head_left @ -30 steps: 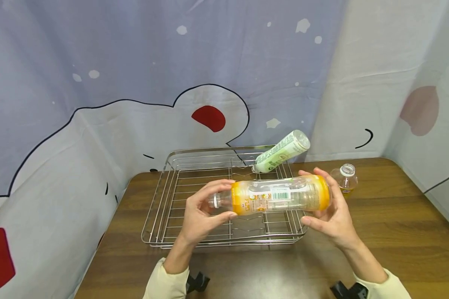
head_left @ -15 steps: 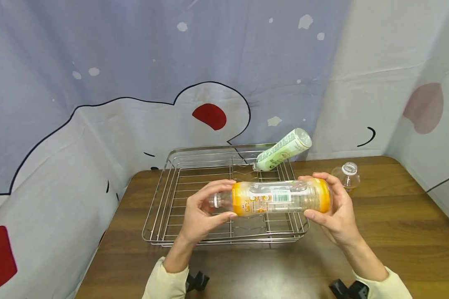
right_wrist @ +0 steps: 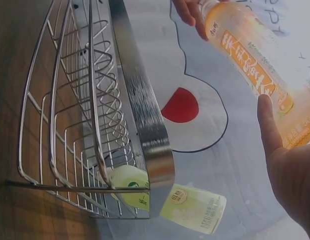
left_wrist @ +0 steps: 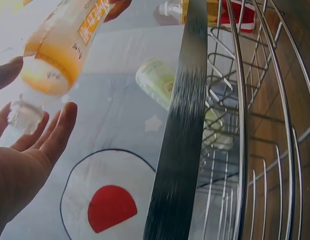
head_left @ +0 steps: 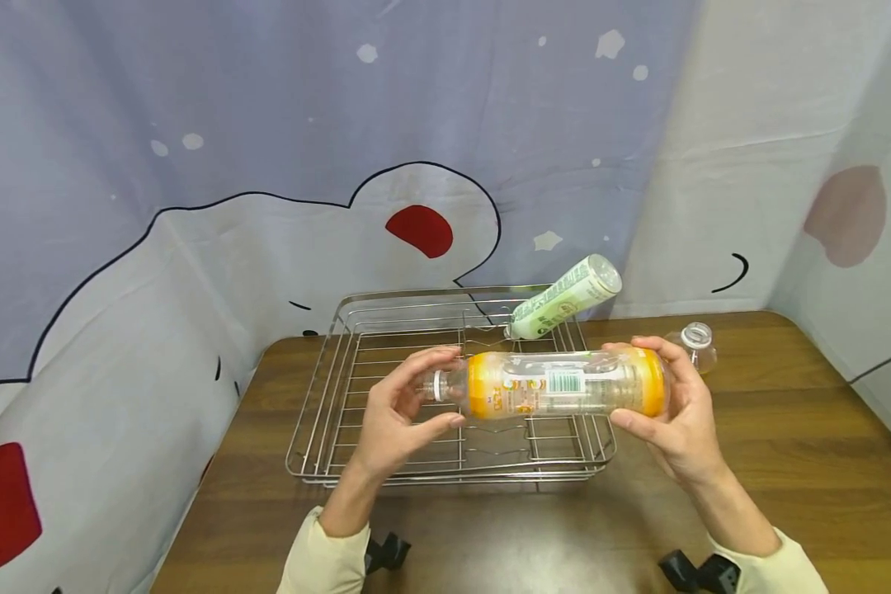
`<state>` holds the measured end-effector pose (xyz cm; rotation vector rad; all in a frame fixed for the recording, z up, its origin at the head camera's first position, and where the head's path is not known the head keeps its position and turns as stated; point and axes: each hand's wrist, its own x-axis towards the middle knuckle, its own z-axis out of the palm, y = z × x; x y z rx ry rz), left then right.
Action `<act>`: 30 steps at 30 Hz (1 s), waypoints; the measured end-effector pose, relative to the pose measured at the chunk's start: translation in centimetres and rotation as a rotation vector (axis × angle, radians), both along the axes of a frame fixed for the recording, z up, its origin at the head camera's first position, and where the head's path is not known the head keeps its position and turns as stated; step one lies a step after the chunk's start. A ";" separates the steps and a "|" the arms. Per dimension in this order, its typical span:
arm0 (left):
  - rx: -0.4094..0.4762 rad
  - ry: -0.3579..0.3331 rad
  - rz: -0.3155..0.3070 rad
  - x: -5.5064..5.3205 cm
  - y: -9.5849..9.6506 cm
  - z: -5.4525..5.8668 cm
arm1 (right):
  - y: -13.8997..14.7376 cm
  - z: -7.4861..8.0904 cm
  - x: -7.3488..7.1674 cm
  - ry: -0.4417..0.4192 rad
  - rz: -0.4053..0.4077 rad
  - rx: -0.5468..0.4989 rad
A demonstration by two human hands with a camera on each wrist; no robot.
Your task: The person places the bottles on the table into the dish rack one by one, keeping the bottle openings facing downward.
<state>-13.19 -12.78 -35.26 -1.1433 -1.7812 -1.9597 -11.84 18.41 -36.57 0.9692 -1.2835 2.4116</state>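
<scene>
A clear plastic drink bottle point(head_left: 542, 384) with an orange label lies level in the air above the wire rack, its neck to the left. My right hand point(head_left: 679, 425) grips its base end, thumb below and fingers over the top. Around the neck, my left hand point(head_left: 397, 421) has its fingers and thumb spread, with gaps to the bottle in the left wrist view. A green-labelled bottle point(head_left: 564, 299) leans neck-down in the rack's back right corner. Behind my right hand stands another clear bottle point(head_left: 700, 346), partly hidden; its label point(left_wrist: 239, 16) shows red in the left wrist view.
The metal wire rack point(head_left: 300, 437) has raised sides and stands on the brown wooden table point(head_left: 780, 429). A patterned cloth point(head_left: 267, 124) hangs close behind and along the sides. A black strap mount is on each wrist.
The orange-labelled bottle has shifted slightly right and up. My left fingers have loosened from around its neck, while my right hand has taken a closer grip on the base.
</scene>
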 end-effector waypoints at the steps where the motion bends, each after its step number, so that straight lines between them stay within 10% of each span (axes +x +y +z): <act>1: -0.004 -0.005 0.005 0.0 -0.2 0.0 | 0.1 0.1 0.0 0.003 -0.001 -0.002; 30: 0.044 -0.051 0.256 1.2 -11.0 -1.2 | 4.9 2.6 -1.3 0.028 -0.110 -0.057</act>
